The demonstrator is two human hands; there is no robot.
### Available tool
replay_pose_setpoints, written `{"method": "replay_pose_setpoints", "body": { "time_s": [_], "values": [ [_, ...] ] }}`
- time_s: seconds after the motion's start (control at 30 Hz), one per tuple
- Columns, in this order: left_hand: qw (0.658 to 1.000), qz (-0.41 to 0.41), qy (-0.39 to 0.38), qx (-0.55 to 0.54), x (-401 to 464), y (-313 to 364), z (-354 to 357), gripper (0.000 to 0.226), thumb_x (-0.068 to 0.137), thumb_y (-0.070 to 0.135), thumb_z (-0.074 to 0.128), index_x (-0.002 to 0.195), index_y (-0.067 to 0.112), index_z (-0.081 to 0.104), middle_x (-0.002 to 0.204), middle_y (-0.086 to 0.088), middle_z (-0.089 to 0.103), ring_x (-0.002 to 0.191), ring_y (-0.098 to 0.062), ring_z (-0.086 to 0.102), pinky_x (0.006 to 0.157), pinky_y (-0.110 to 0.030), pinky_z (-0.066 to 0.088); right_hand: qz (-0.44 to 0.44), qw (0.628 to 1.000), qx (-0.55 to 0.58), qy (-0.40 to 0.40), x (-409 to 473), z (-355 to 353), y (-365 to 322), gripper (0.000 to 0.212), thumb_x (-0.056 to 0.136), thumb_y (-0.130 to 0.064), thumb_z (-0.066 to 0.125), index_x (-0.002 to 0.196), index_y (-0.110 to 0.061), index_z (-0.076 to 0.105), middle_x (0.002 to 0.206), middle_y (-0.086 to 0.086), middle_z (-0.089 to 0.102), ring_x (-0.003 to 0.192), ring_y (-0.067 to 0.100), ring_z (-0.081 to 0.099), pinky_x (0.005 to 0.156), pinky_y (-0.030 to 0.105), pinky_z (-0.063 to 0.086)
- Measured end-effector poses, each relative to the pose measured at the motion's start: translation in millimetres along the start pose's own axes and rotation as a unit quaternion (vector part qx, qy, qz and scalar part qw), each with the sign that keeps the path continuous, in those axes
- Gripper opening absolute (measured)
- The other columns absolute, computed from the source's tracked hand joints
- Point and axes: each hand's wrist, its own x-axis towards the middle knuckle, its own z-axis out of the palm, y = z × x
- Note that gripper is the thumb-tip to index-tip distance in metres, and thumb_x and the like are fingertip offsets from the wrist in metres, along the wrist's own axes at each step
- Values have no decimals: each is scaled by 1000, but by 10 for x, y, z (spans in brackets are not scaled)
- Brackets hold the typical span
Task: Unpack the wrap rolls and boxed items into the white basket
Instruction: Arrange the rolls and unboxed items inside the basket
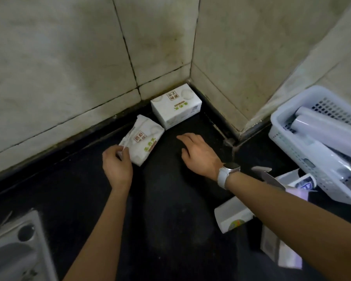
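White tissue pack (143, 141), left hand (118, 165) pinching

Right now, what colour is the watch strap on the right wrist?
White, clearest in the head view: watch strap behind the right hand.

Both forearms bare, no sleeves visible. Right wrist carries a white-strapped watch (228, 170); its dark face appears squarish.
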Motion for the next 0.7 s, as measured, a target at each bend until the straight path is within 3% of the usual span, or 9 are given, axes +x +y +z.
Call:
{"method": "replay_pose_setpoints", "body": {
  "time_s": [0.1,0.23,0.33,0.4,0.47,0.57,0.63,0.7],
  "values": [
    [996,39,32,-69,-66,100,-73,14,89,10,55,99,4,61,107,-11,58,95,-15,51,83,-25,42,13,994,110,14,179,-40,-29,48,93,-18,44,139,-12,33,142,11,38,124,25,45,105,33,38],
    [988,85,44,-123,-34,376,-56,7,87,9,58,91,15,59,104,-1,55,93,-6,51,77,5,35,4,964,257,75,408,-174,-195,55,93,-19,48,142,-17,24,136,3,37,111,15,49,84,18,47],
    [981,117,31,-154,129,689,113,10,86,8,58,89,18,56,102,-2,55,85,4,50,75,7,32,15,945,263,192,634,-325,-210,49,93,-14,46,139,-11,30,127,2,40,114,17,47,89,16,44],
    [979,131,15,-154,266,877,300,10,86,8,56,95,12,60,103,-5,57,84,-2,49,72,7,32,44,933,238,265,792,-417,-120,41,93,-11,43,134,-6,37,122,10,45,110,12,44,92,10,35],
    [982,128,-35,-132,390,998,528,29,87,12,55,116,11,56,117,-4,56,100,-7,49,78,3,31,94,939,201,263,963,-466,36,35,92,-7,41,126,2,41,115,19,48,104,17,42,88,15,34],
    [982,108,-135,-77,458,975,820,56,89,19,53,141,16,31,145,-6,40,130,-18,40,100,-23,31,165,964,133,162,1144,-478,286,41,86,-15,39,119,11,43,115,31,51,109,40,46,96,39,36],
    [981,95,-155,-67,452,874,886,60,90,21,52,144,18,26,147,-6,38,134,-22,37,108,-33,32,165,968,130,135,1159,-508,334,47,82,-20,39,119,8,43,111,30,55,104,42,51,94,48,43],
    [980,82,-156,-90,467,806,866,59,90,21,53,143,18,28,145,-7,42,132,-22,41,111,-38,35,155,969,147,126,1108,-539,325,39,85,-14,43,119,4,41,108,27,58,100,41,55,89,49,46]
  ]
}}
